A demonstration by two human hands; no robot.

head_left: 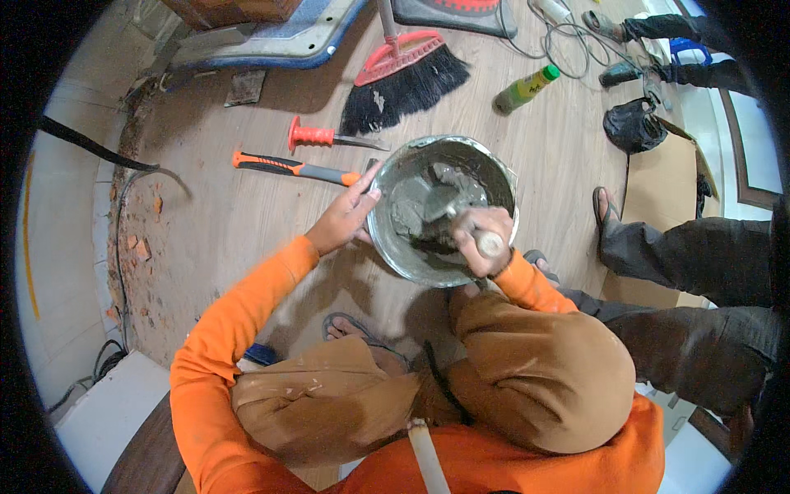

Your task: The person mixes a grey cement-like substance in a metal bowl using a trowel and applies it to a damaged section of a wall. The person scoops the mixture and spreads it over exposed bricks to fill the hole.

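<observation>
My left hand grips the left wall of a round metal bucket that holds wet grey mortar. My right hand is closed round the pale handle of a trowel, whose blade is down in the mortar. Just left of the bucket, an orange-and-black hammer lies on the floor, partly hidden by my left hand and the bucket. A chisel with a red grip lies above the hammer.
A broom, a green-capped bottle and cables lie ahead. Cardboard and a black bag are at right, near other people's legs. Rubble runs along the left wall.
</observation>
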